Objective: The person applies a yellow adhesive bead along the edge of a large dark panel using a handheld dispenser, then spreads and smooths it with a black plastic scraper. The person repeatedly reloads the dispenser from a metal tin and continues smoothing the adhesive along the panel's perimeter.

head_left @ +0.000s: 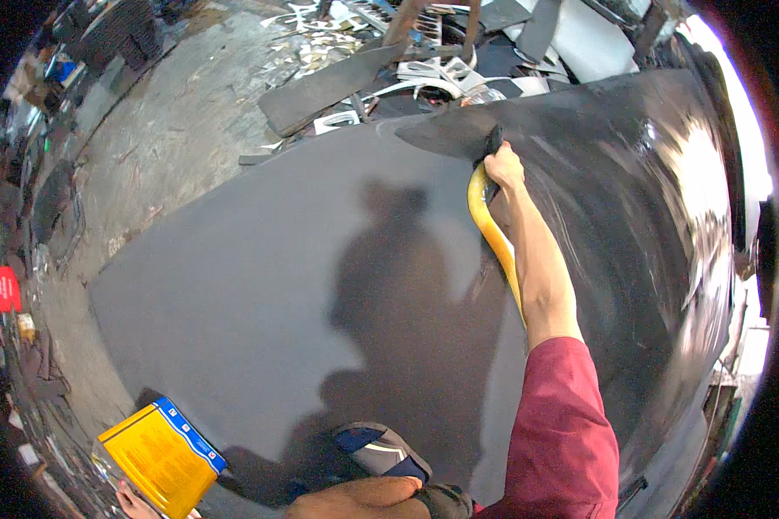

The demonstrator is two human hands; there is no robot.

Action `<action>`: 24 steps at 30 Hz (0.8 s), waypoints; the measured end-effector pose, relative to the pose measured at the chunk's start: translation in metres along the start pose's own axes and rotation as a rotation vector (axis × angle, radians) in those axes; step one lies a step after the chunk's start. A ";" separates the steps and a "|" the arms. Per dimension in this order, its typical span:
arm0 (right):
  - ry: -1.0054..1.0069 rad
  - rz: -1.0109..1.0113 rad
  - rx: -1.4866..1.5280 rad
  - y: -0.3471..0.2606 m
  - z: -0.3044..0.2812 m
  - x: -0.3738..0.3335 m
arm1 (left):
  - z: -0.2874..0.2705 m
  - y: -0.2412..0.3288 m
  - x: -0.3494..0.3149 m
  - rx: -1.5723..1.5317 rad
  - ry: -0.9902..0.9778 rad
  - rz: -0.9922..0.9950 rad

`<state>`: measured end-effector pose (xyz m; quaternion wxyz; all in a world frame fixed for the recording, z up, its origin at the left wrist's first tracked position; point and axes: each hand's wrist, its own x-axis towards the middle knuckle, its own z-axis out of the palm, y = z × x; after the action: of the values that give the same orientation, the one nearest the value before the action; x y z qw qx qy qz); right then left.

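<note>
My right hand [507,166] is stretched far out over a large dark grey sheet [216,259], closed around a small black tool [493,143] whose kind I cannot make out. A curved yellow strip or hose [492,227] runs from under that hand back along my forearm. Right of the hand the sheet has a darker, glossy, streaked area [614,225]. At the lower left, my left hand [131,502], mostly hidden, grips a yellow can [166,454] with a blue band, held tilted above the sheet's edge.
My knee [363,500] and a shoe [381,450] are at the sheet's near edge. Beyond its far edge lie white and grey scraps [433,82] and a flat grey board [320,91]. Concrete floor [182,112] stretches left, with a red package [0,290] among clutter.
</note>
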<state>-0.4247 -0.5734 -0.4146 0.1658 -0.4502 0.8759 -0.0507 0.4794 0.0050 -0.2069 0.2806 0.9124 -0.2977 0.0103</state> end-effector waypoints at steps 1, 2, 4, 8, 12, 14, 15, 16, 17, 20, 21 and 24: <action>-0.023 0.002 0.021 -0.020 0.001 -0.002 | -0.003 -0.005 0.004 0.005 0.005 0.002; -0.024 -0.014 0.023 -0.037 0.007 -0.001 | -0.005 -0.010 0.005 0.004 0.009 0.007; -0.043 -0.074 -0.023 -0.070 0.015 0.000 | -0.005 -0.020 0.006 0.002 0.009 0.011; -0.110 -0.140 -0.088 -0.128 0.028 0.006 | -0.013 -0.041 -0.001 -0.055 0.069 0.044; -0.169 -0.114 -0.029 -0.148 0.035 0.040 | -0.025 -0.049 0.005 0.096 0.011 -0.011; -0.080 -0.173 -0.069 -0.104 0.001 0.099 | 0.040 -0.046 0.021 -0.044 -0.060 0.005; -0.079 -0.244 -0.055 -0.112 0.008 0.090 | 0.017 -0.049 0.020 -0.034 -0.133 -0.025; -0.101 -0.321 -0.032 -0.125 0.021 0.066 | -0.012 -0.051 0.008 0.007 -0.088 -0.040; -0.085 -0.265 -0.091 -0.135 0.028 0.042 | -0.035 -0.055 -0.001 0.040 -0.055 -0.052; -0.017 -0.219 -0.314 -0.099 0.033 -0.016 | -0.027 -0.067 -0.004 0.029 -0.038 -0.050; -0.016 -0.245 -0.319 -0.102 0.037 -0.041 | -0.027 -0.068 -0.007 0.014 -0.027 -0.037; 0.026 -0.390 -0.282 -0.112 0.044 -0.044 | -0.028 -0.068 0.000 0.072 -0.010 -0.114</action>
<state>-0.3001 -0.6015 -0.4190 0.0771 -0.6288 0.7730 0.0356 0.5206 0.0648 -0.2176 0.2462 0.9374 -0.2462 0.0005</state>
